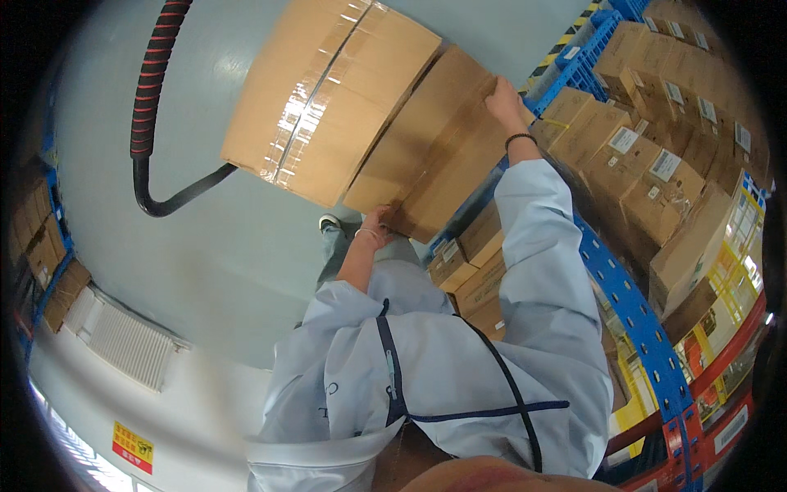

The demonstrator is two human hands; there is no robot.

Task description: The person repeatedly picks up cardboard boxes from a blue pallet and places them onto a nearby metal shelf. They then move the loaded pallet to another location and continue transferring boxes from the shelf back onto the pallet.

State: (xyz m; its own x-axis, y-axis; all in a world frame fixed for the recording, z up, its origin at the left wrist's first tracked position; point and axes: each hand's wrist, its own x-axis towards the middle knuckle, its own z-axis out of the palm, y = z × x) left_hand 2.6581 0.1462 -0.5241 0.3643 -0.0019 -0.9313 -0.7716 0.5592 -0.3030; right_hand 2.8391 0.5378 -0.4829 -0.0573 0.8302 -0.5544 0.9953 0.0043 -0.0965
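A closed brown cardboard carton point(433, 138) lies before me at a slant, with a strip of tape along its top. My left hand point(376, 226) grips its near end, the fingers partly hidden at the edge. At the far right corner, my right hand point(505, 106) holds the same carton. Directly to its left sits a larger carton point(332, 92), separated by a narrow dark gap and sealed with shiny clear tape along the seam. What bears the two cartons is hidden beneath them.
A bent black handle with a red-striped grip point(158, 80) rises left of the large carton. On my right, a blue rack beam point(633, 295) runs close by my arm, with labelled cartons point(639, 160) stacked beyond. A radiator point(126, 338) is on the wall behind left.
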